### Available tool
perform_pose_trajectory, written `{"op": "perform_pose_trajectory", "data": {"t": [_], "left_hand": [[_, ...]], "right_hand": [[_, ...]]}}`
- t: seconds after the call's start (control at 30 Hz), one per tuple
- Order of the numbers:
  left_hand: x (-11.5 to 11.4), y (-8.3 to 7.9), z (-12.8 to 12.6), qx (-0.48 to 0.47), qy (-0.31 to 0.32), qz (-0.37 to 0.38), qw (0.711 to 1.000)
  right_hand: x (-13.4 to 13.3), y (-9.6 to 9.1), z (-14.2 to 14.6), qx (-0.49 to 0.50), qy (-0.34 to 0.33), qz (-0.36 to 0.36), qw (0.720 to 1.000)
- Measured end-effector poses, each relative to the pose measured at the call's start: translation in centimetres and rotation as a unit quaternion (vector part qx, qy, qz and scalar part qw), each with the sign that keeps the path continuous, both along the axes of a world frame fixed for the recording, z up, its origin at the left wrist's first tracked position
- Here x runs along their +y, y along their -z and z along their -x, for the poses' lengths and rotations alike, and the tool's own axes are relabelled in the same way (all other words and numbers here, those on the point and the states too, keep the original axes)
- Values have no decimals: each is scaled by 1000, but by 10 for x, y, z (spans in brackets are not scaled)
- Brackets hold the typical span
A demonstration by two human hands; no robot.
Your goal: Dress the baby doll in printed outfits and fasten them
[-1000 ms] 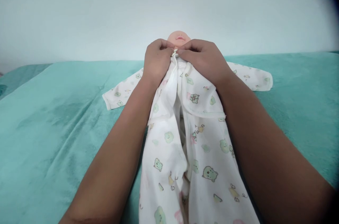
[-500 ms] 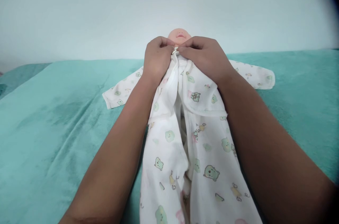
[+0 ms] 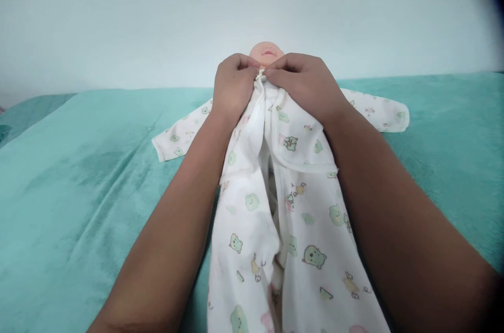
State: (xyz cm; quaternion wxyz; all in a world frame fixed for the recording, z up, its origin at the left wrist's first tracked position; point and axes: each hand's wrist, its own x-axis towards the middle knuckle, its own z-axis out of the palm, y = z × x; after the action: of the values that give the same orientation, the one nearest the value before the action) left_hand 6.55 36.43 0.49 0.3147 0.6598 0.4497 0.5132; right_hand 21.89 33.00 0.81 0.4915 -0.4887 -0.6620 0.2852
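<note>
A doll (image 3: 264, 51) lies on its back, dressed in a white baby outfit (image 3: 307, 222) with small green bear prints. My left hand (image 3: 233, 83) is at the neckline just below the doll's chin, its thumb and fingers pinched. Facing it, my right hand (image 3: 309, 78) is pinched on the same neckline from the other side. Between the fingertips shows a small bunched white bit of the collar (image 3: 260, 75); whether it is a tie or a snap I cannot tell. Below the hands the front edges part in a long gap down the middle.
A teal plush blanket (image 3: 98, 165) spreads under the doll, with a crease on the left. The outfit's sleeves (image 3: 384, 112) stretch out to both sides. Behind stands a plain pale wall (image 3: 157, 12).
</note>
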Motion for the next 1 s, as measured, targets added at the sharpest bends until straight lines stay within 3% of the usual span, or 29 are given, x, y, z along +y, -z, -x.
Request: {"op": "perform_pose_trajectory", "data": {"t": [0.43,0.7,0.87,1.0], "left_hand": [[1,-2,-2,-18,-15,18,1000],[-10,-14,-3,42,-33,14,998],[-29,-27,-6,111,-63,35,991],[-46,-38,-7,157,-36,71,984]], "right_hand": [[2,2,-1,12,-2,1,1000],[-5,-6,-1,-38,-28,24,999],[-13,-16,2,-101,64,29,992],[-17,-23,4,-184,127,33,974]]}}
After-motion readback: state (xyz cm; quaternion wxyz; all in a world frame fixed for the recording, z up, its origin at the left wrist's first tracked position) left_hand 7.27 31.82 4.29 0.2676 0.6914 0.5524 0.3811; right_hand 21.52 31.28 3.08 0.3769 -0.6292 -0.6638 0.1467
